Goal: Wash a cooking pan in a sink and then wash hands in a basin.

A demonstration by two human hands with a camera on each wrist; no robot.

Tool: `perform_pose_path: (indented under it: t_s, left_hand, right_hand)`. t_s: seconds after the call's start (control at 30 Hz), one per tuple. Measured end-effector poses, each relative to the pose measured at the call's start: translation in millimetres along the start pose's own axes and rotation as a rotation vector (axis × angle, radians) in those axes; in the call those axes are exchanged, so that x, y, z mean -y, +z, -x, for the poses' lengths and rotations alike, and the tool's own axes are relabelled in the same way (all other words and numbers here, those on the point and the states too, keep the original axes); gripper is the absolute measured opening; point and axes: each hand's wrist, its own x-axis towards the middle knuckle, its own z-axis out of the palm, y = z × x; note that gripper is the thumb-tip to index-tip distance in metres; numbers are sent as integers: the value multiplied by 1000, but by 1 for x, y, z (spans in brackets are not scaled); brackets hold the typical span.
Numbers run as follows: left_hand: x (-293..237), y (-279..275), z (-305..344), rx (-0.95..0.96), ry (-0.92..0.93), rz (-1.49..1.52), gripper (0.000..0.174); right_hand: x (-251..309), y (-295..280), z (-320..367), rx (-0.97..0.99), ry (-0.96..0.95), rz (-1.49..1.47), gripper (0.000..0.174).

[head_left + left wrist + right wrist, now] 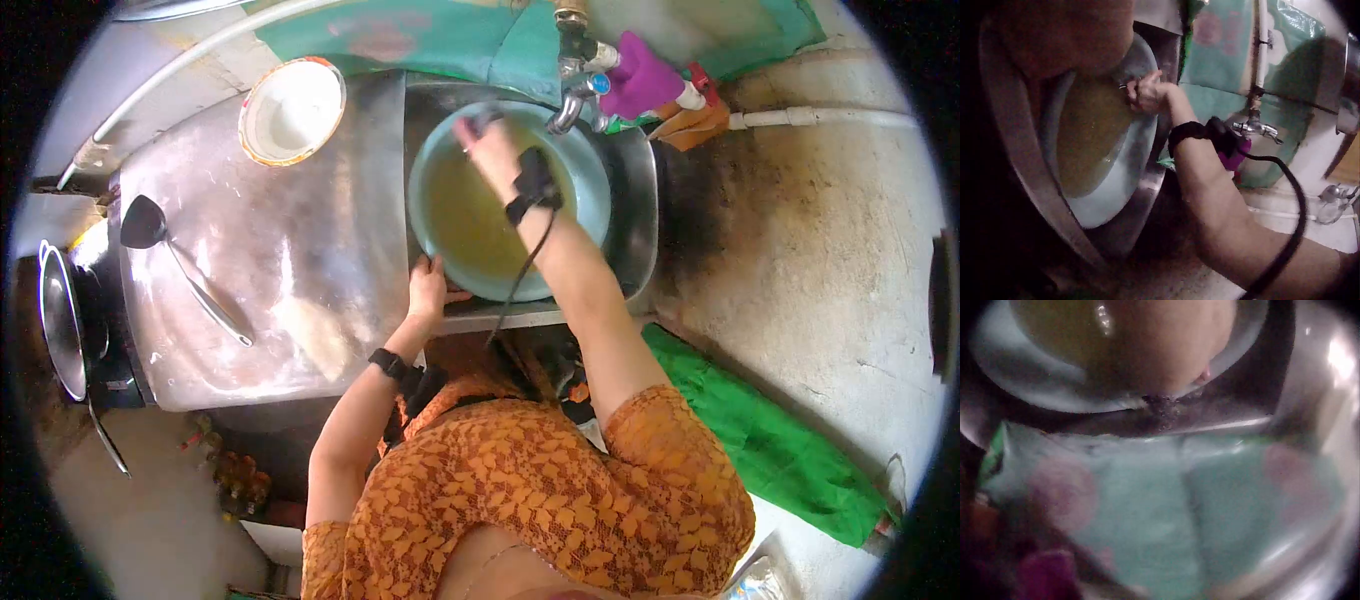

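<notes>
A pale blue basin (pixel 590 200) of cloudy yellowish water sits in the metal sink (pixel 632 240). My right hand (pixel 492 150) is over its far side, fingers curled, blurred in the head view. From under that hand a dark, mesh-like scourer (pixel 1163 409) pokes out, right at the basin's far rim. My left hand (pixel 428 292) holds the basin's near left rim, fingertips on the edge and thumb lower down. In the left wrist view the left hand (pixel 1066 37) looms large and dark beside the basin's rim (pixel 1088 215).
Left of the sink, the steel drainboard (pixel 330 220) bears a white bowl (pixel 292 112) with an orange rim and a black spatula (pixel 185 265). A tap (pixel 575 105) and purple cloth (pixel 645 78) overhang the basin's far right. A pan (pixel 65 320) stands far left.
</notes>
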Motion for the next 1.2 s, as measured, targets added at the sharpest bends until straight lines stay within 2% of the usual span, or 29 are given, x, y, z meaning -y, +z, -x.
perform_pose_path:
  t_s: [0.03, 0.1, 0.13, 0.2, 0.23, 0.3, 0.33, 0.4, 0.43, 0.47, 0.5, 0.53, 0.57, 0.6, 0.67, 0.73, 0.8, 0.87, 0.93, 1.0, 1.07, 1.13, 1.2]
  left_hand:
    - [10, -4, -9, -29, 27, -43, 35]
    - [9, -2, -9, -32, 23, -34, 36]
    - [8, -2, -8, -31, 22, -32, 36]
    - [6, 1, -4, -16, 62, -30, 36]
    - [5, 2, -3, -11, 80, -29, 36]
    - [-3, 2, 3, 16, 30, -28, 36]
    - [-6, 2, 4, 29, 5, -26, 36]
    - [3, 0, -4, 44, -5, -28, 36]
    - [5, -2, -8, 48, -3, -28, 36]
    - [2, -1, -4, 37, -11, -32, 36]
    - [-4, 2, 3, 28, -21, -37, 35]
    - [-8, 5, 6, 21, -25, -39, 35]
    - [-7, 7, 5, 33, -27, -15, 35]
    - [-7, 5, 4, 42, -33, 5, 35]
    - [-3, 3, 3, 46, -42, 27, 34]
    - [-2, 2, -1, 38, -41, 30, 34]
    - [-1, 1, -2, 60, -5, 25, 34]
    - [-6, 4, 4, 49, 8, 43, 34]
    - [-1, 3, 0, 42, 40, 36, 33]
    - [2, 2, -3, 14, 32, 24, 32]
    - [1, 2, -2, 12, 51, 4, 32]
    - [-1, 2, -1, 14, 71, -4, 32]
    - [-1, 2, -1, 21, 83, 4, 32]
  right_hand:
    - [-11, -19, -8, 42, 299, 3, 44]
    - [-50, -41, -9, -318, 355, 417, 45]
    - [-80, -54, -10, -309, 374, 604, 44]
    - [-133, -63, -4, 10, 233, 818, 46]
    - [-140, -60, -4, 90, 185, 831, 48]
    - [-116, -35, -16, -102, 249, 600, 45]
    - [-70, -17, -25, -309, 347, 387, 43]
    - [9, -6, -10, 73, 123, 344, 32]
    - [28, 6, 1, 149, 123, 212, 31]
    - [42, 22, 16, 189, 308, -102, 31]
    - [50, 35, 32, 163, 575, -498, 31]
    - [56, 41, 47, 120, 798, -748, 30]
    - [59, 39, 62, 157, 829, -740, 30]
    - [58, 33, 77, 234, 781, -631, 30]
    - [52, 7, 113, 442, 461, -151, 31]
    - [28, -12, 141, 650, 390, -164, 26]
    - [-21, -26, 165, 775, 133, -56, 21]
    - [-45, -69, 169, 970, 60, -47, 22]
    - [-41, -125, 154, 1081, 31, 142, 24]
    - [-70, -159, 130, 1090, -116, 539, 21]
    - [-80, -181, 92, 1017, -179, 690, 19]
    - [-118, -180, 58, 586, -700, 850, 13]
    - [-106, -171, 16, 433, -916, 842, 12]
